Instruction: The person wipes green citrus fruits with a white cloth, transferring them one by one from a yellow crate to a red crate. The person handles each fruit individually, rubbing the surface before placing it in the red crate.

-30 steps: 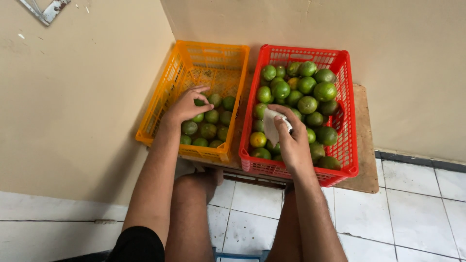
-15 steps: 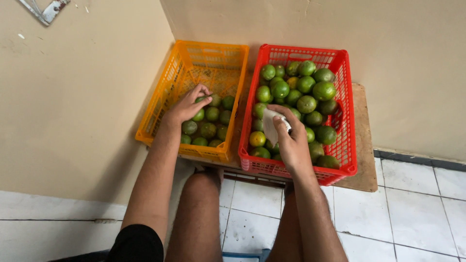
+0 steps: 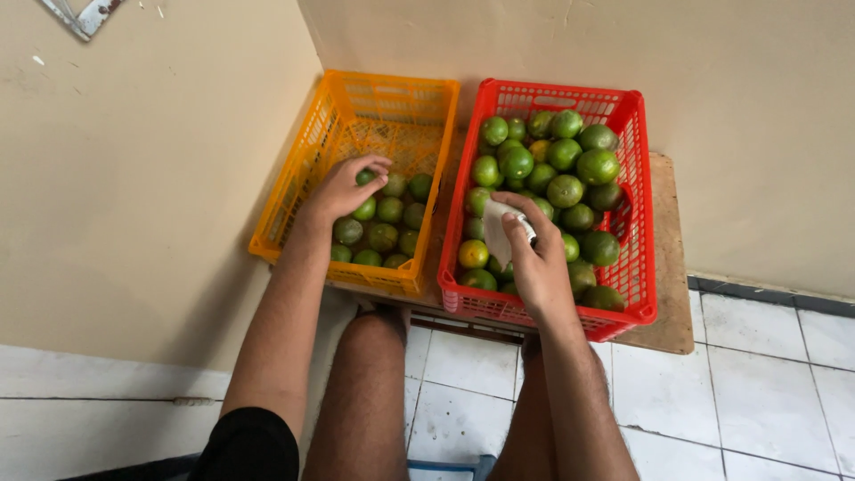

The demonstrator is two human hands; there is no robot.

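An orange plastic crate point(image 3: 294, 205) on the left holds several green citrus fruits point(image 3: 388, 233) in its near half. My left hand point(image 3: 343, 189) reaches into it and its fingers close around one green fruit point(image 3: 365, 176). To the right, a red plastic crate point(image 3: 638, 214) is heaped with green and yellowish citrus fruits point(image 3: 565, 165). My right hand point(image 3: 534, 258) rests over that heap, gripping a white cloth point(image 3: 497, 227).
Both crates sit on a low wooden board point(image 3: 670, 267) in a corner between two beige walls. A white tiled floor point(image 3: 766, 392) spreads in front and to the right. My bare knees point(image 3: 374, 356) are just below the crates.
My left hand has shifted slightly deeper into the orange crate and curled around a green fruit. My right hand has stayed on the red crate with the cloth.
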